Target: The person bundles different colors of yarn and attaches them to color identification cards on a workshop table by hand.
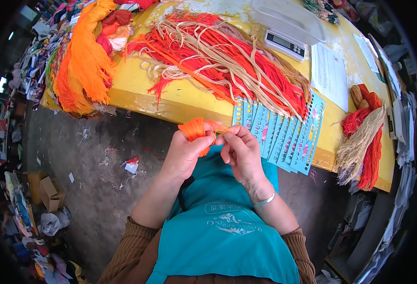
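A bundle of orange thread (193, 128) is gripped in my left hand (187, 150), its looped end fanning out above the thumb. My right hand (242, 150) pinches a thin strand of the same orange thread between thumb and fingertips, close beside the left hand. Both hands are in front of the teal apron (218, 208), just off the table's near edge. Beyond them on the yellow table (170, 100) lies a long pile of red and beige thread (227, 57). Its right end rests over a row of blue punched cards (284, 137).
A large orange hank (83, 61) hangs over the table's left corner. Red and beige hanks (364, 137) drape over the right edge. A digital scale (285, 43) with a clear plastic tub (291, 16) stands at the back, near a printed sheet (329, 71). A cardboard box (52, 193) sits on the floor.
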Demonstrator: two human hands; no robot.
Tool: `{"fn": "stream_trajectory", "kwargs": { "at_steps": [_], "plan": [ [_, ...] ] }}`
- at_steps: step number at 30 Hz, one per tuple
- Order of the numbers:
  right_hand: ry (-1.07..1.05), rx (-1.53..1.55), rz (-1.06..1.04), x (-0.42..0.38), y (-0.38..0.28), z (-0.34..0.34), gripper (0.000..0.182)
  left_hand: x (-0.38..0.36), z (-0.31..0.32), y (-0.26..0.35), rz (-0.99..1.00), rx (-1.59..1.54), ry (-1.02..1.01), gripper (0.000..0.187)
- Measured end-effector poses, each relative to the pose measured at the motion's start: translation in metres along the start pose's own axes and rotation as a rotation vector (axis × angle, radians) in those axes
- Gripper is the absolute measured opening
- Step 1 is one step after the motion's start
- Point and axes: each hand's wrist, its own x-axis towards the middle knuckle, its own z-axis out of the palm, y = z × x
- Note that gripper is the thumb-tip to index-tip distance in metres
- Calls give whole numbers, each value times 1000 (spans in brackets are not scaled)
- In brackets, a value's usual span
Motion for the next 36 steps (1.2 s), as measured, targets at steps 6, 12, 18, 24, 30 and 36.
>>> {"fn": "stream_trajectory", "kwargs": {
  "at_steps": [6,12,18,24,30,36],
  "plan": [
    [-34,-151,22,2,-2,2,13,-2,6,-4,76,153,8,31],
    [-15,-186,-44,4,1,-2,9,-3,8,-4,133,226,3,31],
    [-28,-161,-55,3,0,-1,6,0,4,-6,91,141,-3,30],
    [-45,-161,-57,1,-2,-1,6,-2,11,0,48,79,23,30],
    [-74,-163,-54,2,-5,-4,7,-1,1,0,17,62,-21,31],
    [-105,-950,-236,-6,-33,1,9,-4,1,20,19,315,-50,26]
  ]
}}
